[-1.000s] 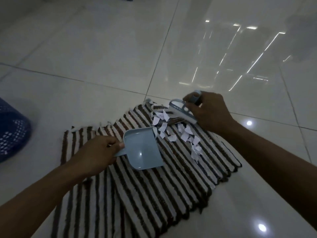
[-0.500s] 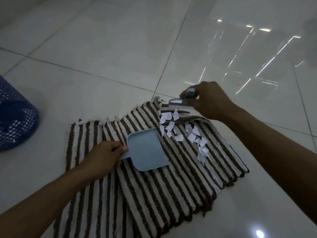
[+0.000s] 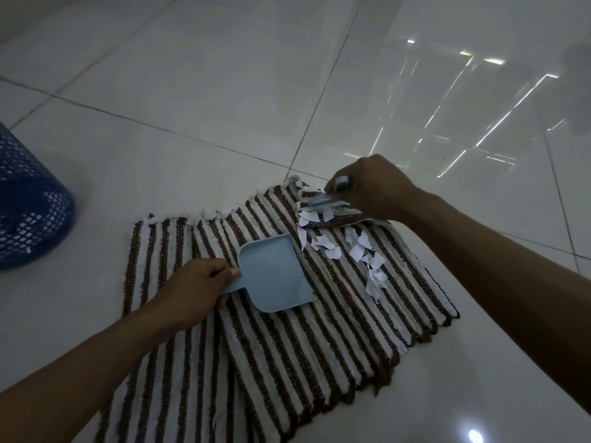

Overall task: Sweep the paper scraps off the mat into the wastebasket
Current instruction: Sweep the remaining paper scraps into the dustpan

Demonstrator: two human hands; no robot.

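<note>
A brown-and-white striped mat [image 3: 287, 353] lies on the tiled floor. Several white paper scraps [image 3: 348, 247] are scattered over its far right part. My left hand [image 3: 192, 289] grips the handle of a light blue dustpan [image 3: 275, 276], which rests flat on the mat with its open edge toward the scraps. My right hand [image 3: 374, 187] holds a small light blue brush [image 3: 329, 199] at the mat's far corner, just behind the scraps. That corner of the mat is folded up under the brush. A dark blue mesh wastebasket [image 3: 28, 206] stands at the left edge of the view.
Glossy white floor tiles [image 3: 224, 91] surround the mat and reflect window light at the upper right. Bare floor lies between the mat and the wastebasket.
My right hand with the brush has drawn back toward the mat's far corner, away from the scraps. The dustpan stays in place. My view has shifted, so more of the wastebasket shows.
</note>
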